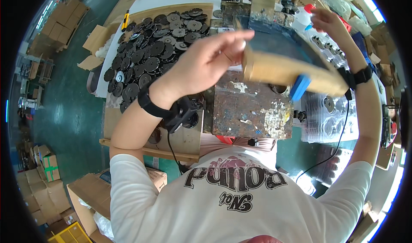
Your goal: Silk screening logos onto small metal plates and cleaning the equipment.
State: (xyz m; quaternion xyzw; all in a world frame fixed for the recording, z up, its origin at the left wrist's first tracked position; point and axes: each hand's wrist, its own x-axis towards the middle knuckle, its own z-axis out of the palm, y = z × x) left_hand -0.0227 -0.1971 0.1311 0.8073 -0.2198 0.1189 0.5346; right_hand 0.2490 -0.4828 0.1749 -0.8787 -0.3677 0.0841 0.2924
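Observation:
A screen-printing frame with a wooden rim [296,73] and a dark blue mesh [285,45] stands tilted over the workbench, blurred along its near edge. A blue clip-like piece [300,87] sits on that edge. My left hand [206,63] is by the frame's left corner, index finger stretched out and thumb apart from it; no object shows between them. Whether it touches the corner I cannot tell. Beyond the frame's right side, my right hand [328,22] is raised with loosely spread fingers, nothing seen in it, near a white bottle [302,18] with a red cap.
Many dark round discs [150,50] lie piled on the board at left, with a yellow utility knife [125,21] behind them. A paint-stained metal plate [249,110] is before me. Clear plastic trays [328,118] holding discs stand at right. Cables hang from both wrist straps.

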